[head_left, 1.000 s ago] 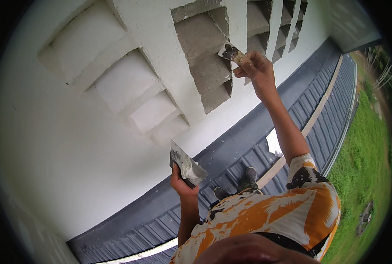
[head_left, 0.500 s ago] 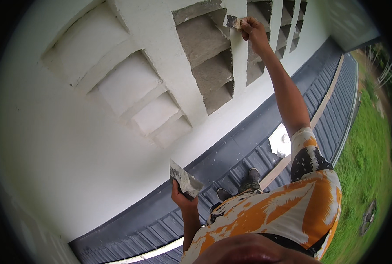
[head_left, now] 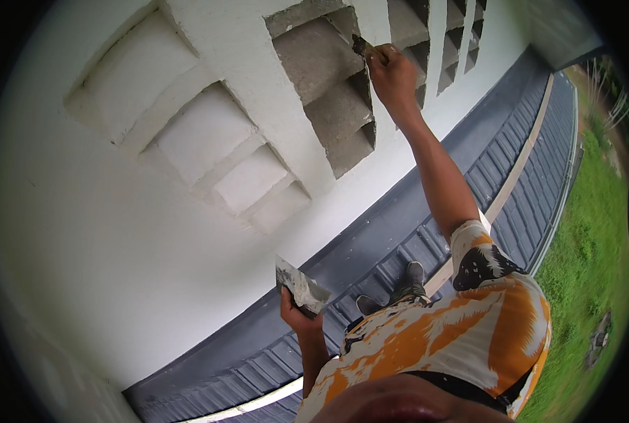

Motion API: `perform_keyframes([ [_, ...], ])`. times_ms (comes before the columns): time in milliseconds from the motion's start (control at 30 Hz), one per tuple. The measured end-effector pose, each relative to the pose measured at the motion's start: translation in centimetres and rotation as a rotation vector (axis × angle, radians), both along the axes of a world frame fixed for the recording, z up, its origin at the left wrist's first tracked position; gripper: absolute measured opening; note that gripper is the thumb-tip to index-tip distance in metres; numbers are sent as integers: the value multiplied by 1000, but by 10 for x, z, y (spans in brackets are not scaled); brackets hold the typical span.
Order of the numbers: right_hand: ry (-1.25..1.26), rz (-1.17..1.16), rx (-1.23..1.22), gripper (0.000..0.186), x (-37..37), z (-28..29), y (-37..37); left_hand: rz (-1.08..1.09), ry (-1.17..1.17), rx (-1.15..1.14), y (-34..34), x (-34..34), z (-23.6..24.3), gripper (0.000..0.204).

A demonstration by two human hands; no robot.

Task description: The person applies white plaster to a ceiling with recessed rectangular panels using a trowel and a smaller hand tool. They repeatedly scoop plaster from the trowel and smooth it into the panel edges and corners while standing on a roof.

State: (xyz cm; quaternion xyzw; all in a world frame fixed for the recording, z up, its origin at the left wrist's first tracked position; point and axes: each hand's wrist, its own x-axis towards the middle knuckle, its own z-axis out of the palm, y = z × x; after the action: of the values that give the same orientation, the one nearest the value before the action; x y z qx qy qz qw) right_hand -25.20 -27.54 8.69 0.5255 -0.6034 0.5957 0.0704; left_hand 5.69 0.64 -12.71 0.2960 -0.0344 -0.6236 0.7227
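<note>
My right hand (head_left: 393,79) is raised to the wall, closed on a small putty knife (head_left: 362,45); its dark, smeared blade is turned nearly edge-on at the right rim of an unpainted grey niche (head_left: 314,56). Whether the blade touches the rim I cannot tell. Low in the view, my left hand (head_left: 298,315) grips a wide metal filling knife (head_left: 300,285) carrying pale grey paste. Left of the grey niche are painted white recesses (head_left: 203,125) in the white wall (head_left: 95,254).
Underfoot is a dark ribbed tile roof (head_left: 272,370), where my shoes (head_left: 413,275) stand. A pale batten (head_left: 512,180) runs along it. Green grass (head_left: 582,254) lies below, past the roof's edge at right. More grey niches (head_left: 455,21) continue rightward along the wall.
My right hand rose along the niche's edge, then shifted slightly down and left, the blade turning more edge-on. My left hand with the wide knife moved slightly down, then a little right.
</note>
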Motion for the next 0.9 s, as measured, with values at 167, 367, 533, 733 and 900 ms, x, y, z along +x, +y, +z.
perform_keyframes([
  [167,108,-185,47,20,27,30,-35,-6,-33,10,2,-1,-5,33],
  [367,31,-198,141,27,32,41,-65,-49,-36,-34,6,8,-15,35],
  [533,-103,-218,83,29,30,43,-54,-26,-62,-40,11,8,-9,35],
  [733,-158,-219,-73,23,20,22,-36,-14,-70,-16,12,12,-13,36],
  [900,-416,-60,-235,22,11,-7,-7,-7,-68,-31,11,12,-10,36],
])
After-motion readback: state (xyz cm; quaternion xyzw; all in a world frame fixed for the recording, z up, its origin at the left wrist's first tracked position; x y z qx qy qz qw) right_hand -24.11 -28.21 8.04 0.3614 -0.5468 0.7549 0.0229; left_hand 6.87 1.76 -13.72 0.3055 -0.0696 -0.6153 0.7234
